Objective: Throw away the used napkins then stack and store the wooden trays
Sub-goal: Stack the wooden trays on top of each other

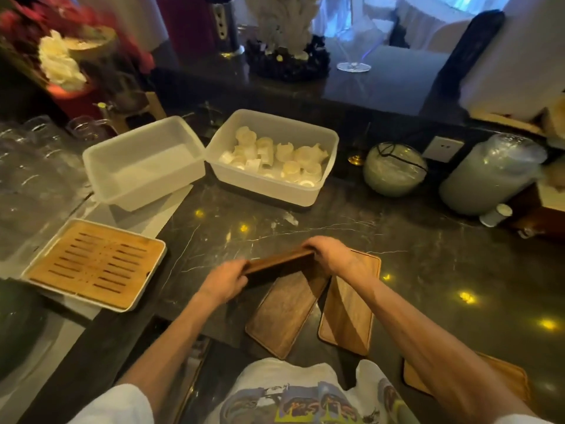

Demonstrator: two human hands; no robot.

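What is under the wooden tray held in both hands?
Under the held tray, the upper ends of two flat wooden trays on the dark counter; those ends are partly covered.

Four wooden trays show: one held tilted [279, 264], two flat on the counter [282, 313] [348, 316], one half hidden under the right forearm [507, 377]. Two white plastic tubs [143, 162] [324, 139], one slatted bamboo tray [94, 264], two hands [226, 281] [331, 255].
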